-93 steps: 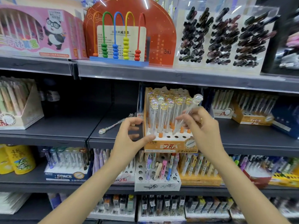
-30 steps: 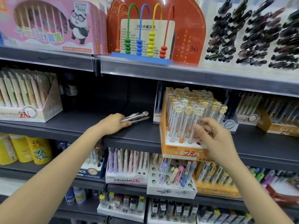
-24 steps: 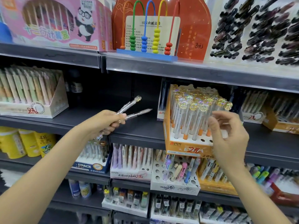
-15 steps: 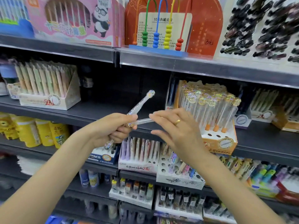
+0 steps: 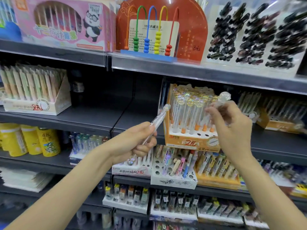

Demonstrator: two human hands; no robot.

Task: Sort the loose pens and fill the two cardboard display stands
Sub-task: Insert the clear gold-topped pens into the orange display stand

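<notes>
Pens in both hands: left hand (image 5: 132, 143) gripping clear pen (image 5: 157, 120), right hand (image 5: 232, 128) pinching blurred pen (image 5: 221, 100) before orange stand (image 5: 191, 143).

Middle shelf (image 5: 93, 117): open dark run between the pastel pen box (image 5: 35, 92) at far left and the orange display stand (image 5: 191, 143) at right; a hand could pass here. A dark bottle (image 5: 78, 85) stands at its far back. The upper shelf edge (image 5: 166, 68) caps the opening from above. Front row of the orange stand: a few open holes (image 5: 202, 134), fenced behind by upright clear pens (image 5: 187, 110). Right of the stand, further orange boxes (image 5: 279, 123) crowd the shelf.
</notes>
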